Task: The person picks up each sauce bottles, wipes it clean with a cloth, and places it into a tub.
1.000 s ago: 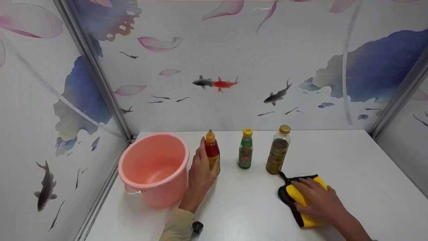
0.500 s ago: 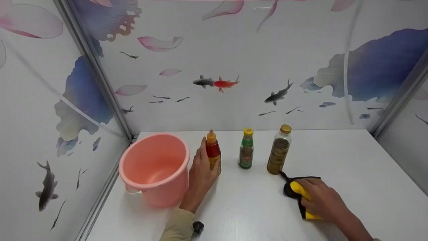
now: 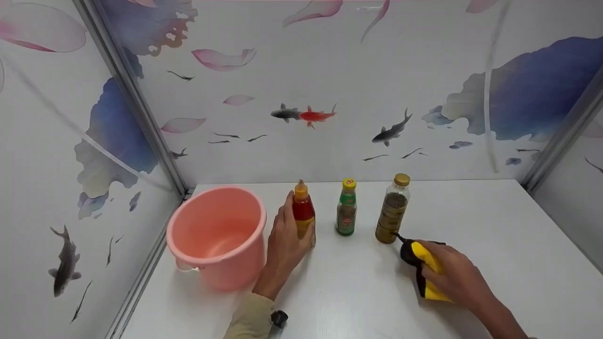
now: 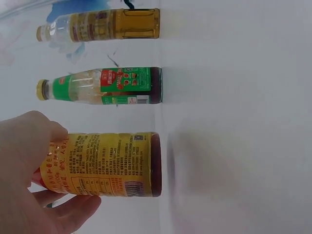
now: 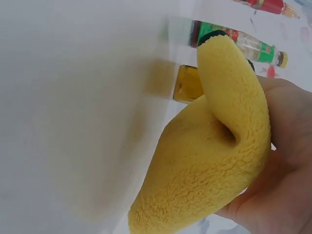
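Observation:
My left hand (image 3: 284,245) grips a red sauce bottle (image 3: 303,213) with an orange cap and yellow label; the left wrist view shows the bottle (image 4: 105,165) tilted, its base just off the white table (image 3: 494,226). My right hand (image 3: 454,275) bunches up a yellow cloth (image 3: 426,268) with a black edge, close to the front of the brown bottle; the right wrist view shows the cloth (image 5: 214,156) folded in the palm. A green-labelled bottle (image 3: 347,208) and a brown bottle (image 3: 392,209) with a gold cap stand in a row to the right of the red one.
A pink bucket (image 3: 217,235) stands at the table's left, beside my left hand. Patterned walls close in the back and both sides.
The right hand has gathered the flat cloth into a bunch and lifted it. The left hand has raised the red bottle slightly and shifted it right.

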### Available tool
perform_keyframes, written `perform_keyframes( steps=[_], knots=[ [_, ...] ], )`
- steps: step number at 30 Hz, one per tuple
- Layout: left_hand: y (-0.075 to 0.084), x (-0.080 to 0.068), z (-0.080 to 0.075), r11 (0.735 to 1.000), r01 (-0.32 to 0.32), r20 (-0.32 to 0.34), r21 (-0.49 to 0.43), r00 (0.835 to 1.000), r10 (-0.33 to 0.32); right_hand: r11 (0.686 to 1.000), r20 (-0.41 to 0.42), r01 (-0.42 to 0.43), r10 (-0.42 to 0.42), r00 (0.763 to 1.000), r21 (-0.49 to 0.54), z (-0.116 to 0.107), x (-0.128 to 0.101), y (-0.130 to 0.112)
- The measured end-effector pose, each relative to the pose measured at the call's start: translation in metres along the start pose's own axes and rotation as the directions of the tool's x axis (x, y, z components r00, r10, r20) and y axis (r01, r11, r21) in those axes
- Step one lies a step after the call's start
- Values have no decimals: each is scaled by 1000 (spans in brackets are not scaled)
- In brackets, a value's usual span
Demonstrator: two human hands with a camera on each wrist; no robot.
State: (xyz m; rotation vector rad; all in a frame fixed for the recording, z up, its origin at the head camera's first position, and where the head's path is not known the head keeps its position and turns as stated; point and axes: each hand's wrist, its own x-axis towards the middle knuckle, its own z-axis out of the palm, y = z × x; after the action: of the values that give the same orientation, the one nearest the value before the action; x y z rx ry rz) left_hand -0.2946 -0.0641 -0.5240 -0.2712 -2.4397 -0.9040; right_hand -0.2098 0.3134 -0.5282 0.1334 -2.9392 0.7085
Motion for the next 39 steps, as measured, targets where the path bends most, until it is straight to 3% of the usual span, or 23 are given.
perform_keyframes(
  steps=[9, 17, 27, 34, 39],
  knots=[
    [21, -4, -10, 994, -48, 51, -98, 997, 53, 978, -91, 99, -83, 992, 183, -16, -1, -33],
    [42, -8, -20, 972, -98, 98, -215, 988, 121, 935, -255, 239, -172, 951, 263, -20, 2, -64],
    [70, -12, -31, 892, 18, 255, -452, 960, 111, 872, -359, 321, -185, 915, 369, -16, 15, -100],
    [81, -19, -34, 850, 94, 366, -518, 923, 121, 792, -421, 372, -163, 893, 484, -12, 13, -118],
    [87, -23, -34, 794, 157, 401, -587, 909, 117, 728, -465, 432, -175, 868, 532, -8, 8, -124]
  ],
)
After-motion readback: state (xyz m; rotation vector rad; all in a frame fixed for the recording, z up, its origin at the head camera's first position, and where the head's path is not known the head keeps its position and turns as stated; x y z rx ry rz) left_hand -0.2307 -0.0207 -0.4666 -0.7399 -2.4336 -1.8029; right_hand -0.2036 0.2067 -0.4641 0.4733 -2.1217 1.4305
